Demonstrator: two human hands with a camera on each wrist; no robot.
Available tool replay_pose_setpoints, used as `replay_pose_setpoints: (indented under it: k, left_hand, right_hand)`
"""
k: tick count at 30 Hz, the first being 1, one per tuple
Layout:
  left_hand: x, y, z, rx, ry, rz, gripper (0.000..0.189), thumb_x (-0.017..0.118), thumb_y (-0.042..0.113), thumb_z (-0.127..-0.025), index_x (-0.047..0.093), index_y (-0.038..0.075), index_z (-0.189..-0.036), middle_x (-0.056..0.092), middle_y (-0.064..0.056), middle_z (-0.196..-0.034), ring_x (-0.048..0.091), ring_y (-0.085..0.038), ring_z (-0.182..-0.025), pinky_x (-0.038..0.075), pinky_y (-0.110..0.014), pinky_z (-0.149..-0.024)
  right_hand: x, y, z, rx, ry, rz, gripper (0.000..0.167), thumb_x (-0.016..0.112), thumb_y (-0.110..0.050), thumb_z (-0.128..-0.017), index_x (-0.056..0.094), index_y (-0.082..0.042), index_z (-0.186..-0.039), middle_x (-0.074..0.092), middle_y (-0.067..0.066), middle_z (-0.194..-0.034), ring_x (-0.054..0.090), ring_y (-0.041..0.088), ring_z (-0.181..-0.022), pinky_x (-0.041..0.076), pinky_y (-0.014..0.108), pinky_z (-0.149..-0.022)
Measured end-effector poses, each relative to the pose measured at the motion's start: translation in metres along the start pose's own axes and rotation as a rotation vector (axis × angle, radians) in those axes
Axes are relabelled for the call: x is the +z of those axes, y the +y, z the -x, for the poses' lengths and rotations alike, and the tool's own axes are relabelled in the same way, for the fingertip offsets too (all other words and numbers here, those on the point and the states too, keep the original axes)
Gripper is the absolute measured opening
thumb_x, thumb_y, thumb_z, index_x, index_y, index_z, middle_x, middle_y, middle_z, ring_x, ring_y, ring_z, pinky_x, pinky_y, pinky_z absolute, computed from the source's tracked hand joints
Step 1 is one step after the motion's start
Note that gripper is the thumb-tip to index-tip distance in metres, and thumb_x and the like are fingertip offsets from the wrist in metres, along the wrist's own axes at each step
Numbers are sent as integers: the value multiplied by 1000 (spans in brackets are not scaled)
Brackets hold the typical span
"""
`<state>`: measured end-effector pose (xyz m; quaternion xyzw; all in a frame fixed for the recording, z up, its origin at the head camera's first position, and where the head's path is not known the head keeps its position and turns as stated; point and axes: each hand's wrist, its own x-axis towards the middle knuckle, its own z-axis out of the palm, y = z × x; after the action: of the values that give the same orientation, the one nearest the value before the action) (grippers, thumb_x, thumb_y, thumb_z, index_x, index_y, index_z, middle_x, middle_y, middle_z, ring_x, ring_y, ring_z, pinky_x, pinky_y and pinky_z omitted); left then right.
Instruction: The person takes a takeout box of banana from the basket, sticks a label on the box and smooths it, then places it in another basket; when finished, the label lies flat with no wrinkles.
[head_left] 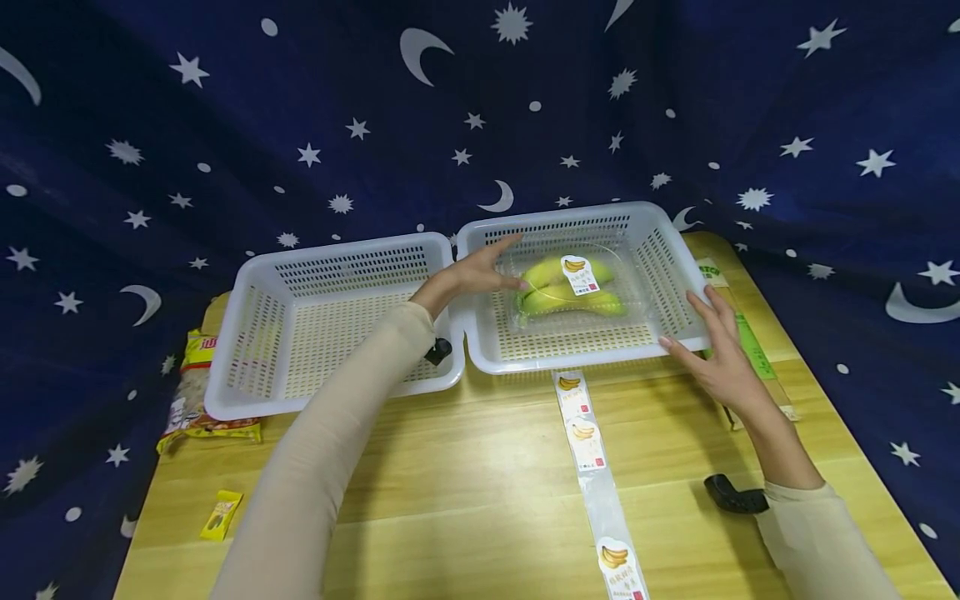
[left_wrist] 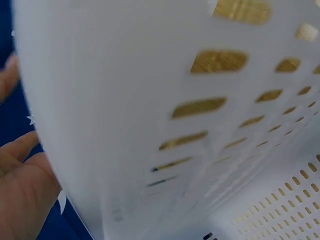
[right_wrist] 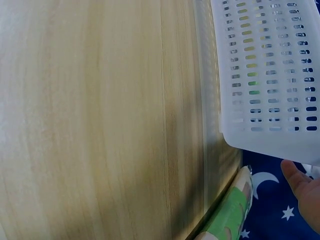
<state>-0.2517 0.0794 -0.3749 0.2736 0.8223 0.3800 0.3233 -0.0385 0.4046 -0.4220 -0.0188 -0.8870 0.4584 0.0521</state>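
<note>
A clear plastic box with greenish-yellow bananas lies in the right white basket. A banana-picture label is on its lid. My left hand reaches over the side where the two baskets meet, fingers spread, its thumb tip close to the box's left edge. In the left wrist view that hand shows beyond a slotted basket wall. My right hand is at the right basket's front right corner, thumb by the front rim and fingers extended along the right side.
Left of it stands another white basket with nothing in it. A strip of banana labels runs down the wooden table. A yellow snack bag and a small yellow packet lie left. A green-and-brown package sits right, by the starry curtain.
</note>
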Motion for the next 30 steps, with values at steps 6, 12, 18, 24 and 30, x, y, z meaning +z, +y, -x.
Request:
replay_pose_setpoints:
  k: [6,12,18,24,30]
  left_hand:
    - [1,0,-1,9,-11,-13,103,83,19,-78,18,10,-157,15,-7,-164,19,-28,-150,20,-42,-122]
    - [1,1,-2,-2,-21,-77,104,85,19,-76,19,12,-157,12,-7,-165,11,-26,-152,14,-43,-123]
    - [3,2,-1,-17,-6,-138,106,86,23,-75,20,13,-157,14,-6,-165,9,-26,-152,12,-44,-123]
    - [4,3,0,-24,-5,-163,106,86,26,-75,20,13,-157,15,-8,-164,7,-28,-152,12,-45,-123]
    - [4,3,-1,-28,-6,-166,106,86,27,-75,20,14,-157,16,-8,-164,8,-28,-152,13,-45,-123]
  right_hand:
    - [0,0,0,3,-1,-2,81,64,-16,-94,15,-13,-158,-9,12,-163,-1,49,-146,8,77,-106]
    - [-1,-1,0,8,-3,-2,81,65,-16,-94,15,-14,-158,-9,11,-163,-3,47,-146,7,77,-106]
    - [0,-2,0,2,3,-4,80,65,-16,-94,16,-13,-158,-8,11,-163,-4,46,-147,6,77,-107]
    - [0,-2,1,3,2,-2,80,64,-16,-94,16,-13,-158,-9,7,-164,-5,46,-147,5,78,-106]
    - [0,-1,0,5,2,0,80,64,-17,-94,16,-12,-158,-9,8,-164,-5,46,-147,5,78,-106]
